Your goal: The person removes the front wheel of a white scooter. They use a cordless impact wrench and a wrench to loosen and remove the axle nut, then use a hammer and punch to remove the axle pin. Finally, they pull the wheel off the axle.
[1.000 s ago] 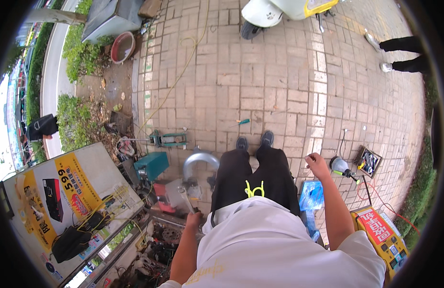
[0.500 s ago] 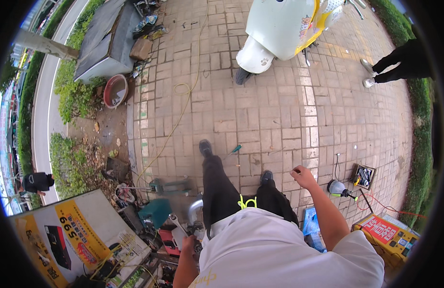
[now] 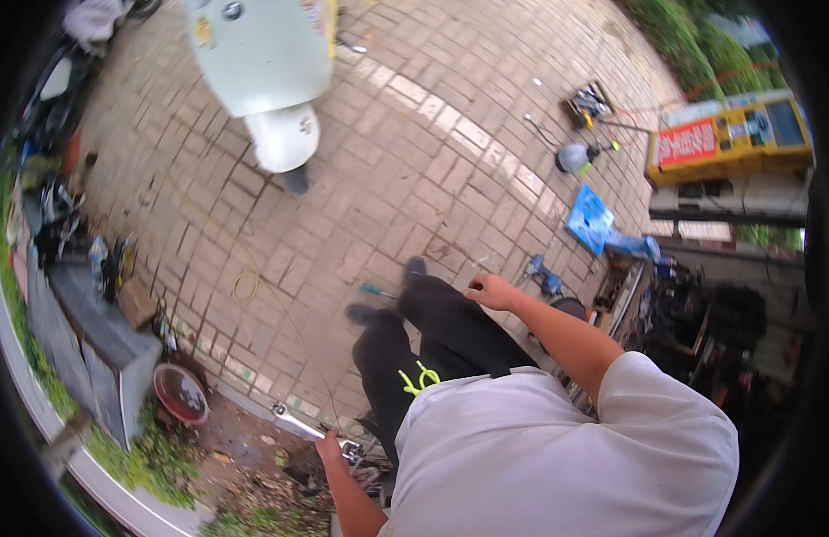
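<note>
My left hand (image 3: pixel 329 446) is closed around a long silver wrench (image 3: pixel 298 422), whose jaw end points away to the left over the planted strip. Another shiny metal part shows just right of that hand; whether it belongs to the wrench I cannot tell. My right hand (image 3: pixel 491 292) hangs beside my right thigh with its fingers curled together; anything inside is too small to make out. On the paving by my shoes lies a green-handled screwdriver (image 3: pixel 377 290). A blue power drill (image 3: pixel 544 275) rests on the ground right of my right hand.
A pale scooter (image 3: pixel 262 63) stands ahead on the left. At right are a blue sheet (image 3: pixel 591 217), a pump sprayer (image 3: pixel 574 158), a tool box (image 3: pixel 589 103) and a yellow machine (image 3: pixel 732 139). A yellow hose (image 3: pixel 244 285), red basin (image 3: pixel 181 394) and grey cabinet (image 3: pixel 101 331) lie left.
My view and body have turned right, so the scooter and basin now sit further left. My left hand has lifted the wrench away from the workbench clutter. My right hand stays curled.
</note>
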A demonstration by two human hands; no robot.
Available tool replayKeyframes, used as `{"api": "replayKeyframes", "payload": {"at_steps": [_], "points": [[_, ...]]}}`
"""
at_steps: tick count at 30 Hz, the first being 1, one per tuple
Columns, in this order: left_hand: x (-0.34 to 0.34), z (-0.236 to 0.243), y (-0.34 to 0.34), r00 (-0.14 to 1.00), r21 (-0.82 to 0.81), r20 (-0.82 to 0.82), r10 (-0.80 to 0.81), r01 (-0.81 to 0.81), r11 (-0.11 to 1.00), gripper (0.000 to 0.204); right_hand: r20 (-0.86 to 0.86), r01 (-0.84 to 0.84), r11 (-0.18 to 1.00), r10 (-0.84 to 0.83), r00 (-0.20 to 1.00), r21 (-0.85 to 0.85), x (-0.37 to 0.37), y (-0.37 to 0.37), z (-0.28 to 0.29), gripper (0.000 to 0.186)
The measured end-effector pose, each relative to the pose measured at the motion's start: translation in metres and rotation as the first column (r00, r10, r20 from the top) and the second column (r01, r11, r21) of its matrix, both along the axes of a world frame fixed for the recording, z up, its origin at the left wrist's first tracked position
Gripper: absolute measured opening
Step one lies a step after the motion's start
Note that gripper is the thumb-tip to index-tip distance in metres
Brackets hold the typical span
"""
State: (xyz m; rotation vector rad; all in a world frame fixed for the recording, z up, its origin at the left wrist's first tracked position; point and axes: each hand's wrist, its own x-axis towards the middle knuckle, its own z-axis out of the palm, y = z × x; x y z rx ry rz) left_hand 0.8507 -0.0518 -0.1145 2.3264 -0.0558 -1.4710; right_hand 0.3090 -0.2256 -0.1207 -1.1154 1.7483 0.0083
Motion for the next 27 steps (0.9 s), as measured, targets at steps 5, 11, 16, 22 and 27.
{"api": "replayKeyframes", "payload": {"at_steps": [5, 11, 16, 22, 27], "points": [[0.025, 0.002, -0.092, 0.98, 0.063, 0.003, -0.2, 0.199, 0.978, 0.031, -0.084, 0.291, 0.956, -0.288, 0.954, 0.033, -0.017, 0.048, -0.04, 0.044], [0.007, -0.064, -0.263, 0.678, 0.043, -0.01, -0.735, 0.734, 0.678, 0.033, -0.147, 0.641, 0.75, -0.624, 0.767, 0.16, -0.02, 0.11, -0.12, 0.044], [-0.083, -0.237, -0.407, 0.245, -0.059, -0.075, -0.967, 0.967, 0.249, 0.035, -0.359, 0.832, 0.546, -0.76, 0.542, 0.098, -0.046, 0.157, -0.272, 0.045], [-0.198, -0.516, -0.462, -0.425, 0.001, 0.291, -0.857, 0.896, -0.444, 0.038, -0.649, 0.943, 0.331, -0.722, 0.239, -0.021, -0.115, 0.231, -0.517, 0.043], [-0.25, -0.658, -0.475, -0.652, 0.351, 0.484, -0.584, 0.756, -0.553, 0.036, -0.776, 0.931, 0.254, -0.629, -0.047, -0.262, -0.207, 0.289, -0.639, 0.054]]}}
